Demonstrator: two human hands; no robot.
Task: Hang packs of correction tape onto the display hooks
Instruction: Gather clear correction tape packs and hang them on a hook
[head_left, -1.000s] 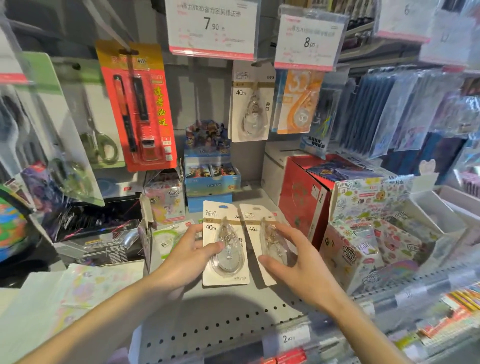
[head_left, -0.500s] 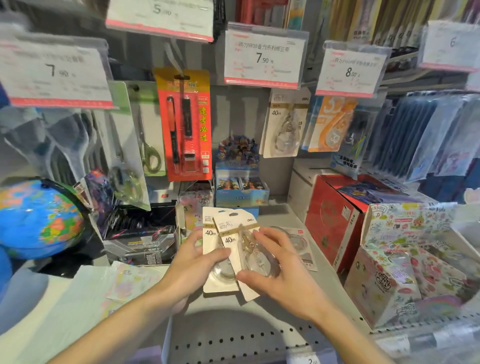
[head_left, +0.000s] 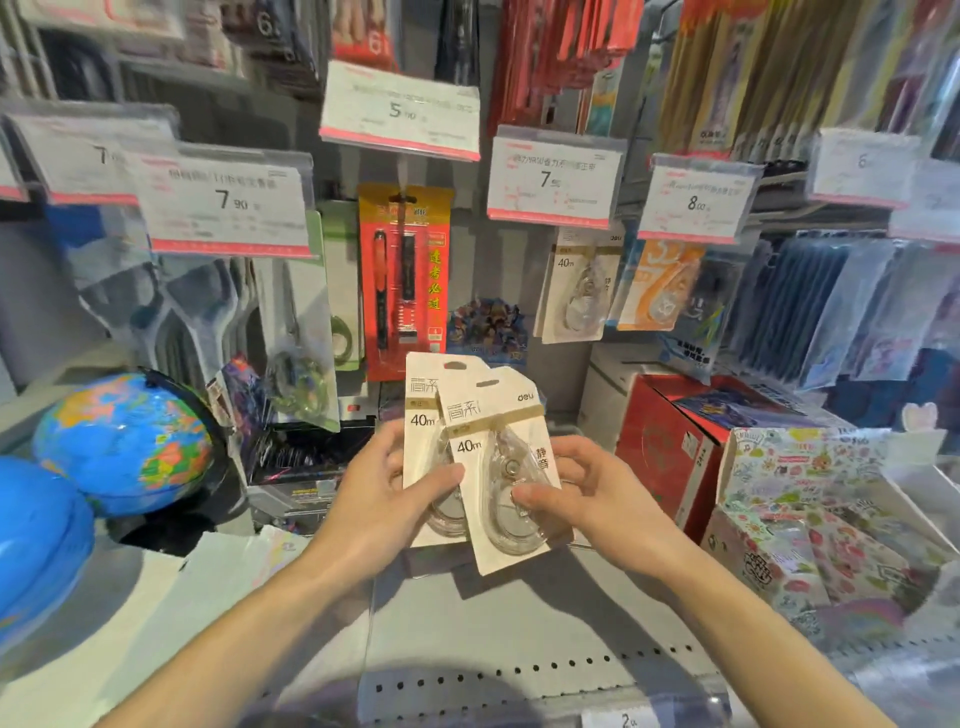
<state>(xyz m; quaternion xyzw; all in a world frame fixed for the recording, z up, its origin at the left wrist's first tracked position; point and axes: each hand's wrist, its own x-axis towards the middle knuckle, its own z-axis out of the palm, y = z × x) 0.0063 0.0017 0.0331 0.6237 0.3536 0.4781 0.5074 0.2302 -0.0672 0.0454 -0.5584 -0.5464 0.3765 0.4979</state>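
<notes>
- Head view: your left hand (head_left: 382, 501) and right hand (head_left: 597, 499) hold two packs of correction tape (head_left: 488, 457) above the shelf (head_left: 498, 623) — the front pack overlaps the back one and is tilted.
- Your left fingers (head_left: 441, 475) pinch the back pack at its left edge; your right thumb presses on the front pack's clear blister.
- More packs already hang on a hook (head_left: 574, 286) — up to the right, under a price tag (head_left: 553, 179).
- A globe (head_left: 124, 441) stands at the left.

Grey metal shelf (head_left: 519, 613), rows of small holes along its front edge. At left, blue globe (head_left: 124, 441) on black stand. At right, red cardboard box (head_left: 660, 457), touching a floral-patterned white box (head_left: 800, 525). At the back, small blue carton (head_left: 488, 327); contents too blurred to tell.
</notes>
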